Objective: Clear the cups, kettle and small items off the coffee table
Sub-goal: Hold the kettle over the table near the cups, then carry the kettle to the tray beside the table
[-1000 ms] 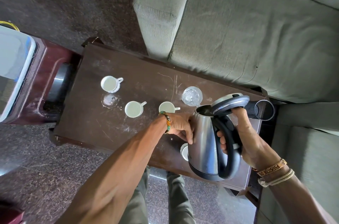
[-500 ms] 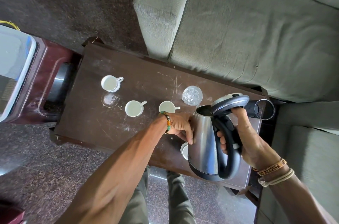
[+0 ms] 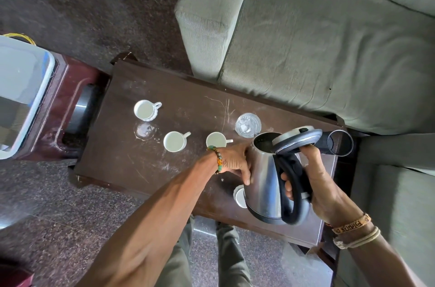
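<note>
The brushed steel kettle with black loop handle hangs over the right end of the dark scratched wooden coffee table, lid open; the right hand grips its handle; the left hand presses flat against its side; little looks cleared, as three white cups and a clear glass remain further left.
</note>
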`<action>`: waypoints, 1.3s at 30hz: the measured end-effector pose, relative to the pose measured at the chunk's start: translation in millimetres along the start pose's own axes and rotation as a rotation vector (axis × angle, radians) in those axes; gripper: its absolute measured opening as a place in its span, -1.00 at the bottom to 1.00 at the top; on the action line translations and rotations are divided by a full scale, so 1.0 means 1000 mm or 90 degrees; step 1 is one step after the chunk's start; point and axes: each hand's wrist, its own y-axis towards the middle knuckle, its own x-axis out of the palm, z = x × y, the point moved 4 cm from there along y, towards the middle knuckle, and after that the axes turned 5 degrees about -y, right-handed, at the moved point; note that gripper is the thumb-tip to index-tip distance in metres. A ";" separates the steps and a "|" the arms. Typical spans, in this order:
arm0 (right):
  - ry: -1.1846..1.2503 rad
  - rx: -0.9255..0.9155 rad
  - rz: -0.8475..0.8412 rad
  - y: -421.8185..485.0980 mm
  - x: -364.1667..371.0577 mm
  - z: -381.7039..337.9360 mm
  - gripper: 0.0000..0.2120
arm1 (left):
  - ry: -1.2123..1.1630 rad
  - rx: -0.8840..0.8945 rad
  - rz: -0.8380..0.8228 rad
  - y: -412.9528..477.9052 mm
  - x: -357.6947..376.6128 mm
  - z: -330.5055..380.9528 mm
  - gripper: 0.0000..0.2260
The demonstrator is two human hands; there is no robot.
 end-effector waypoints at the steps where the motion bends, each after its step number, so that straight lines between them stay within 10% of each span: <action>1: 0.003 -0.005 0.000 -0.001 -0.001 0.001 -0.19 | 0.011 0.004 0.007 0.000 0.001 0.001 -0.36; 29: -0.107 -0.156 0.028 -0.058 -0.011 0.002 0.12 | 0.182 0.138 0.187 -0.046 0.032 0.043 -0.04; 39: -0.277 -0.320 0.137 -0.126 0.010 -0.037 -0.15 | 0.148 0.244 0.338 -0.155 0.051 0.064 0.00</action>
